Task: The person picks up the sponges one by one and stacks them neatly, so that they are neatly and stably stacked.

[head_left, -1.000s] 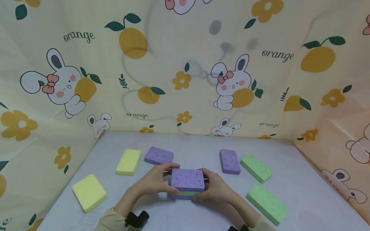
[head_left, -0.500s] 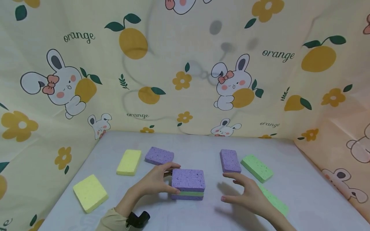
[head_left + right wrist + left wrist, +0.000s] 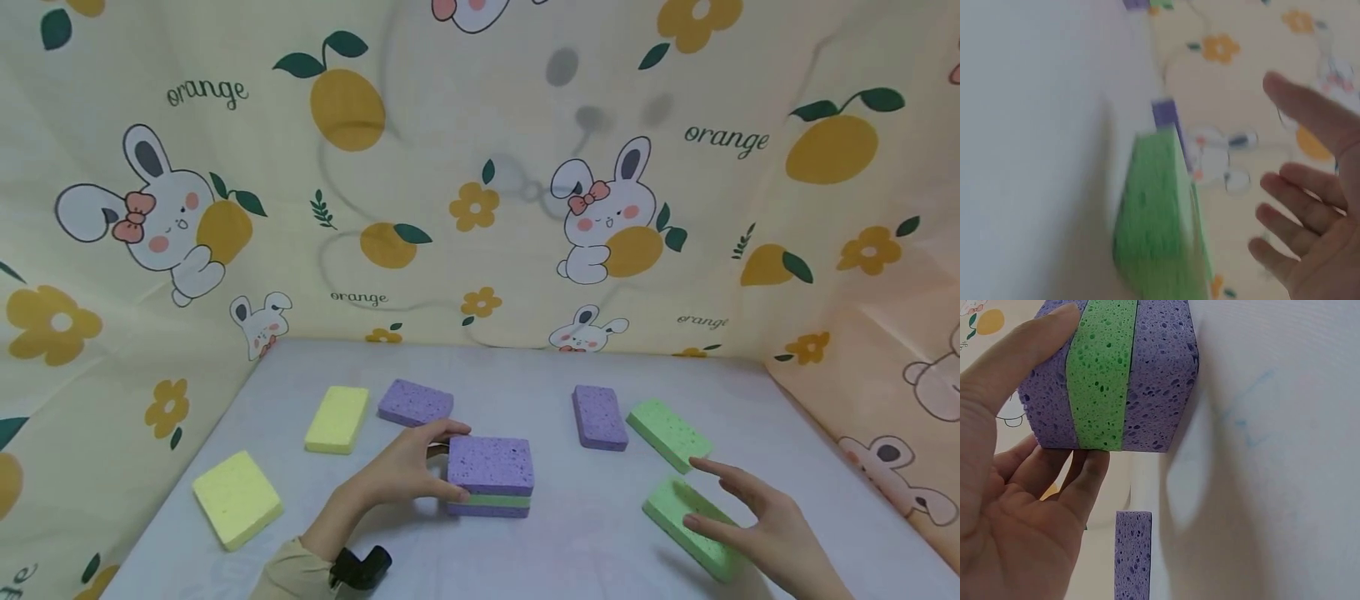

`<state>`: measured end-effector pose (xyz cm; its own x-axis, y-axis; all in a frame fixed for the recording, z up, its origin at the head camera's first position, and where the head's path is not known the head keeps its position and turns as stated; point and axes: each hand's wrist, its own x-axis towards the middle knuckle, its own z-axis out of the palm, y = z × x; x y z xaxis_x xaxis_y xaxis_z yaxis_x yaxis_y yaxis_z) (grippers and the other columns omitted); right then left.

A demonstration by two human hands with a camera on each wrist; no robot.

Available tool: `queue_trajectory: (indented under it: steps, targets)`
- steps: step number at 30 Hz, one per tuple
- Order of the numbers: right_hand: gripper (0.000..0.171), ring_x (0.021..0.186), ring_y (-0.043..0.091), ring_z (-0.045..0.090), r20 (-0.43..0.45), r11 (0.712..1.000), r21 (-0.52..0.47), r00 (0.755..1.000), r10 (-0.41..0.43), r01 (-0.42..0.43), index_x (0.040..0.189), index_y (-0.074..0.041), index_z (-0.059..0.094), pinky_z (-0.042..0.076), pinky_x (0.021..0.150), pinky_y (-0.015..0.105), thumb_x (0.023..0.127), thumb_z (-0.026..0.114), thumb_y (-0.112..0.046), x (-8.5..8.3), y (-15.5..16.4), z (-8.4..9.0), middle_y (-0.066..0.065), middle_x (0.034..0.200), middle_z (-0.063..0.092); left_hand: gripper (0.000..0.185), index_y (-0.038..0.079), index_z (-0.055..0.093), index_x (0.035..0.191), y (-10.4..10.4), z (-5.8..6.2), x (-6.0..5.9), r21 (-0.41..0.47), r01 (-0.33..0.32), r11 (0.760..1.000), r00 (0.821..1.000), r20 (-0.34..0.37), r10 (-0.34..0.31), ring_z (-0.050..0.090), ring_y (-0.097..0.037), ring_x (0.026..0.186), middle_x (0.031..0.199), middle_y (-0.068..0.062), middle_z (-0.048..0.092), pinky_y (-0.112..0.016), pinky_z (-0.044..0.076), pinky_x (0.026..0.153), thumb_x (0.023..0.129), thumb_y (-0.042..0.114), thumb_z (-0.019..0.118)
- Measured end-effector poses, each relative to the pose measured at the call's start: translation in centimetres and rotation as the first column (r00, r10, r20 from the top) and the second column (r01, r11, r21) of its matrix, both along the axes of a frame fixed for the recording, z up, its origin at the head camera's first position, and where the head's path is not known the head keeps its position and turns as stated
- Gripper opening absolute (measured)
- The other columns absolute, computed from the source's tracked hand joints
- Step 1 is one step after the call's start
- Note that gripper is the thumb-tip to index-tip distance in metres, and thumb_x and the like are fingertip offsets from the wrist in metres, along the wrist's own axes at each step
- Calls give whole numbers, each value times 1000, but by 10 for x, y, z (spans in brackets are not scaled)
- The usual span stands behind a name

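Observation:
A stack of sponges (image 3: 491, 465), purple over green over purple, stands at the middle of the table. My left hand (image 3: 397, 468) grips the stack at its left end, thumb on the front and fingers behind; the left wrist view shows the green sponge (image 3: 1100, 381) sandwiched between the purple ones. Above the nearer green sponge (image 3: 678, 518) on the right hovers my right hand (image 3: 776, 525), fingers and thumb spread with nothing held. In the blurred right wrist view, that green sponge (image 3: 1150, 200) lies apart from the fingers.
Two yellow sponges (image 3: 236, 500) lie at the left. One purple sponge (image 3: 415, 402) is behind the stack, another purple sponge (image 3: 600, 418) right of it, beside a farther green sponge (image 3: 667, 433). A printed cloth (image 3: 480, 167) hangs around the white table (image 3: 570, 550).
My right hand has let go of the stack's right end and moved right, over the nearer green sponge. The left hand keeps its grip and the stack stays in place.

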<state>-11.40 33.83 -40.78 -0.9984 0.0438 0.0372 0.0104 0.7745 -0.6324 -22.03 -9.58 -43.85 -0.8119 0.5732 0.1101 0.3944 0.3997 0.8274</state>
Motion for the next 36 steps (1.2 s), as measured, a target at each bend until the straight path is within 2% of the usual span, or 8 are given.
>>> queue_trajectory:
  steps: [6, 9, 13, 17, 26, 31, 36]
  targets:
    - [69, 112, 37, 43, -21, 998, -15, 998, 59, -59, 133, -21, 40, 43, 82, 51, 74, 71, -38, 3, 24, -10, 7, 131, 43, 79, 28, 45, 124, 0, 0, 0, -1, -2, 1000, 1000, -8, 2, 42, -6, 114, 123, 11, 47, -25, 36, 95, 55, 44, 81]
    - [70, 111, 36, 44, 13, 997, -26, 998, 68, -67, 133, -15, 39, 47, 81, 41, 74, 70, -37, 6, 23, -11, 10, 130, 43, 78, 28, 46, 124, 1, 0, 0, 1, 0, 1000, 1000, -7, 0, 42, -6, 114, 123, 11, 47, -25, 35, 95, 56, 43, 81]
    - [74, 110, 36, 44, 57, 997, -49, 997, 61, -58, 133, -11, 36, 46, 82, 40, 73, 71, -38, 6, 20, -15, 14, 130, 42, 78, 28, 46, 124, 2, 1, 0, -1, -1, 1000, 1000, -4, 1, 42, -6, 114, 124, 9, 47, -24, 35, 95, 56, 44, 81]
    - [76, 108, 34, 47, 39, 998, -26, 998, 49, -48, 132, -10, 38, 46, 81, 40, 71, 73, -38, 5, 17, -19, 14, 128, 44, 78, 28, 46, 124, 1, 1, 0, -7, -2, 1000, 1000, -4, 2, 42, -6, 115, 125, 7, 47, -24, 35, 95, 56, 44, 81]
    - [76, 108, 27, 46, 68, 1000, 4, 998, 17, -18, 130, -13, 41, 46, 79, 25, 68, 73, -43, 0, 19, -29, 7, 125, 48, 79, 28, 46, 123, 1, 0, 0, -5, -2, 1000, 1000, -4, 2, 42, -7, 115, 123, 9, 48, -27, 35, 96, 54, 48, 80]
    - [80, 112, 31, 43, 93, 999, -33, 995, 22, -19, 131, -12, 39, 44, 85, 37, 67, 75, -41, -1, 22, -35, 8, 127, 46, 78, 23, 46, 125, 2, 6, 4, 12, 5, 1000, 1000, 1, -5, 42, -13, 116, 125, 3, 48, -32, 35, 97, 58, 41, 81]
    - [84, 113, 35, 41, 113, 998, -57, 993, 36, -30, 132, -10, 37, 41, 88, 46, 65, 76, -41, -2, 21, -35, 11, 129, 43, 74, 14, 47, 125, 3, 25, 16, 30, 15, 999, 1000, 20, -16, 43, -21, 117, 125, -4, 48, -37, 34, 98, 61, 27, 82]
